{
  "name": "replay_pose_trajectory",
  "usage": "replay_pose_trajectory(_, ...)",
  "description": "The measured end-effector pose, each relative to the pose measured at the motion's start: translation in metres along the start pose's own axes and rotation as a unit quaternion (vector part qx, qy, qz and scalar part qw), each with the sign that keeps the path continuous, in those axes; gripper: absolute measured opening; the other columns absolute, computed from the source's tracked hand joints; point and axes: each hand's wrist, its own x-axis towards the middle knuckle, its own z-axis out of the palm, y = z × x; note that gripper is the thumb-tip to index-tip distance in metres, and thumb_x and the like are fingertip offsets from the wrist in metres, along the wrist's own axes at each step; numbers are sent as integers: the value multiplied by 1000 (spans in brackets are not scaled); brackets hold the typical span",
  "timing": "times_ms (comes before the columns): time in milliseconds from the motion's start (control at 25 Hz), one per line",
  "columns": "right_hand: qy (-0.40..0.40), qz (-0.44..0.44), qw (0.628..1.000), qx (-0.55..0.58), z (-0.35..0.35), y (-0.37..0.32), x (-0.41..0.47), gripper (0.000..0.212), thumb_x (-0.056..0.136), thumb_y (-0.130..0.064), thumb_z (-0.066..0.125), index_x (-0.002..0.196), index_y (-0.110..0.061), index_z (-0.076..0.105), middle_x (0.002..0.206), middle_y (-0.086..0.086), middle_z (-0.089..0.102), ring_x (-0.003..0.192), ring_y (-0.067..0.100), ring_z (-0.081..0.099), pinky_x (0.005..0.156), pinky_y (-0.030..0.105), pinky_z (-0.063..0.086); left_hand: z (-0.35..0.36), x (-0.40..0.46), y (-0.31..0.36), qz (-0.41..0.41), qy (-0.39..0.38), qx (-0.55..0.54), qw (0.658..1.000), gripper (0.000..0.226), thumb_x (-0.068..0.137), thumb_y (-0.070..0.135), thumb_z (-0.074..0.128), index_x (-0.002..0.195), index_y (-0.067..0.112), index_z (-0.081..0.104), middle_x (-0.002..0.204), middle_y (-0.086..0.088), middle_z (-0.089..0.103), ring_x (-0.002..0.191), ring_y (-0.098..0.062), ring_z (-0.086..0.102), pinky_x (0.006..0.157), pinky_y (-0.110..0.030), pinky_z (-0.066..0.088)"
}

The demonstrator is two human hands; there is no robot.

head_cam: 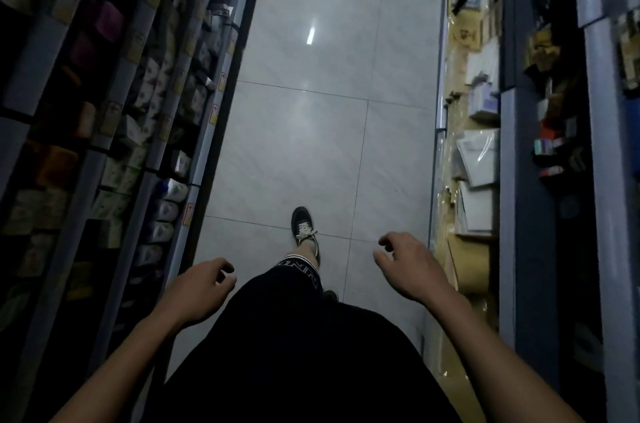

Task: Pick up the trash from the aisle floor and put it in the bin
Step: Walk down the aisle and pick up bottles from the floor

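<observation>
I look down a narrow shop aisle with a grey tiled floor (311,128). My left hand (197,291) hangs at the lower left with fingers loosely curled and apart, holding nothing. My right hand (408,267) hovers at the lower right, fingers spread and bent, also holding nothing. No trash and no bin show on the visible floor. One of my feet in a dark shoe (305,228) is stepped forward between the hands.
Shelves of boxed goods and bottles (145,132) line the left side. Shelves with paper packs and wrapped items (478,159) line the right. A bright light reflection (311,31) lies on the tiles further ahead. My dark shorts fill the lower middle.
</observation>
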Motion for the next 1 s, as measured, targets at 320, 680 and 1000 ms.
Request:
replay_pose_trajectory(320, 36, 74, 996, 46, -106, -16, 95, 39, 98, -46, 54, 128, -22, 62, 118, -3, 64, 101, 13, 62, 86, 37, 55, -126, 145, 103, 58, -8, 1, 998, 33, 95, 45, 51, 121, 28, 64, 110, 7, 71, 95, -13, 65, 83, -33, 53)
replay_pose_trajectory(680, 34, 135, 986, 91, -214, 28, 217, 37, 98, -46, 54, 127, -25, 63, 119, -5, 63, 104, 12, 62, 90, 36, 53, -253, 325, 282, 129, 8, 54, 990, 34, 98, 44, 50, 125, 27, 62, 112, 6, 70, 93, -13, 62, 74, -32, 46)
replay_pose_trajectory(1000, 35, 63, 995, 73, -385, 25, 411, 38, 96, -45, 55, 126, -23, 64, 117, -3, 64, 103, 14, 61, 89, 36, 52, -313, 406, 357, 63, -16, 53, 996, 30, 99, 44, 51, 118, 25, 63, 106, 5, 72, 87, -11, 66, 76, -32, 56)
